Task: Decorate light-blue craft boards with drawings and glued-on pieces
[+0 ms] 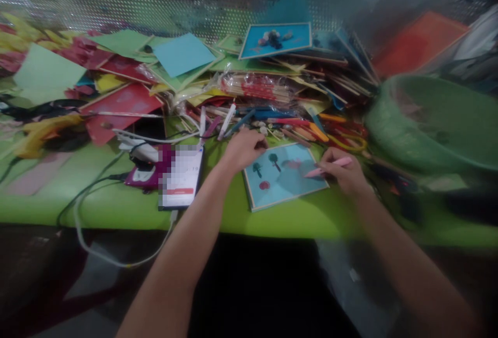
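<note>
The blue card [288, 190] lies on the green table [241, 224], directly before the person, and the work on it looks part done: two dark green trees [274, 159] and a red patch [264, 185] sit in its left half, with a blurred pink shape [293, 163] towards its 1 o'clock edge, while the lower right is bare blue; whether anything more is meant for that space cannot be told. Its long axis runs from between 8 and 9 o'clock to between 2 and 3, the treetops leaning to 11. The pink marker [343, 161] is over the card's 3 o'clock side, its long axis close to the card's, its tip towards 8 or 9 o'clock; whether the tip touches is unclear. The right hand [348, 176] has it clamped between thumb and fingers. At the card's 11 o'clock corner is the left hand [244, 148], fingers curled; I cannot tell whether they pinch anything. Farther out come loose markers [227, 120] at 11, a green basin [439, 146] at 2 and a phone [181, 199] at 9.
</note>
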`<state>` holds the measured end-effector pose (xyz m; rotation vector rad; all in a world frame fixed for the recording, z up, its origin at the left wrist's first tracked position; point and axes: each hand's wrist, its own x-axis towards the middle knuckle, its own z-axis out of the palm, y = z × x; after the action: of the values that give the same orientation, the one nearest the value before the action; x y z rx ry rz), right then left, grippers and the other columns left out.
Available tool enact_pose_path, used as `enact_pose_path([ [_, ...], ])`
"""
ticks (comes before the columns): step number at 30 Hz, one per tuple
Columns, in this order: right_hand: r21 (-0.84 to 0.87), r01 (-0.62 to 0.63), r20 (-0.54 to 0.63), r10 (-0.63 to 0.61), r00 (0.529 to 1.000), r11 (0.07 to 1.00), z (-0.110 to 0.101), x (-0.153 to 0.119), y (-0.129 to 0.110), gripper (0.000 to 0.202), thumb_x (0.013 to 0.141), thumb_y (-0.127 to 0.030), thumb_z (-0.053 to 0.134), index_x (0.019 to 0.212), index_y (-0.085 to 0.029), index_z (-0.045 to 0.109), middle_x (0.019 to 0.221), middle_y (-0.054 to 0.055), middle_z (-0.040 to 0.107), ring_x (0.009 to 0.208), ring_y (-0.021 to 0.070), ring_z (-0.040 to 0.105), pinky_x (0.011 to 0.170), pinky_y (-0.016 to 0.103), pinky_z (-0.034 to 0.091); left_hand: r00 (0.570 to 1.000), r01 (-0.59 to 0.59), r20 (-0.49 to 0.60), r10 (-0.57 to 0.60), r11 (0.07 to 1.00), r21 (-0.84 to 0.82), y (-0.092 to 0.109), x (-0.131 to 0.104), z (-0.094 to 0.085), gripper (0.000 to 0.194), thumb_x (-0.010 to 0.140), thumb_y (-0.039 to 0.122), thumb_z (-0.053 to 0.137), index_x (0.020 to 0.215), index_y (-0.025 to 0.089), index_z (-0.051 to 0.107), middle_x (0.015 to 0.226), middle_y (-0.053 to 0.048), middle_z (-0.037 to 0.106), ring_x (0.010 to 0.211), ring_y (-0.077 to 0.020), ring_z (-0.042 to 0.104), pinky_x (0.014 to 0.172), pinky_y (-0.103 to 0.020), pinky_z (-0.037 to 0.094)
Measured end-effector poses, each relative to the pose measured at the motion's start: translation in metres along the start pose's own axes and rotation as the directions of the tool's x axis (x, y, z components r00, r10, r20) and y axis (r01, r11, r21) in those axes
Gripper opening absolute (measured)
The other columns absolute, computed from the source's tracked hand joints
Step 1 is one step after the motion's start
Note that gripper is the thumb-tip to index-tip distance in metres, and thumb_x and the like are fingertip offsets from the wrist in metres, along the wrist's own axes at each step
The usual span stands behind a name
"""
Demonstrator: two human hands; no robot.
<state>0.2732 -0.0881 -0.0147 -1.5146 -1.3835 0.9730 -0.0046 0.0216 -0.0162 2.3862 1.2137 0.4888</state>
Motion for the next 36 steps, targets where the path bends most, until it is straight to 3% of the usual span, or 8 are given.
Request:
enact_pose_path([
  [10,-0.049,0.045,-0.068,-0.049,0.996,0.998,0.0034,-0.0002,-0.0086,0.021,0.077,-0.033,0.073,0.064,-0.022,0.062,0.057,-0.002,0.059,0.056,0.0144,0.054,0.054,0.028,0.041,1.000,0.004,0.006,-0.004,1.000,0.002,0.0004,0.0001,0.0004,0.013,0.085,0.017,0.064,0.090,0.020,0.076,0.101,-0.007,0.078,0.094,-0.0251,0.067,0.090,-0.040,0.051],
  [36,0.022,0.019,0.004,-0.020,1.000,1.000,0.0018,-0.0008,-0.0054,0.021,0.076,-0.034,0.076,0.065,-0.022,0.062,0.055,-0.002,0.060,0.052,0.0133,0.053,0.049,0.026,0.036,1.000,0.004,0.004,-0.004,1.000,-0.004,-0.0001,0.0001,0.0003,0.014,0.085,0.017,0.065,0.091,0.019,0.077,0.101,-0.007,0.077,0.094,-0.0249,0.067,0.091,-0.039,0.051],
])
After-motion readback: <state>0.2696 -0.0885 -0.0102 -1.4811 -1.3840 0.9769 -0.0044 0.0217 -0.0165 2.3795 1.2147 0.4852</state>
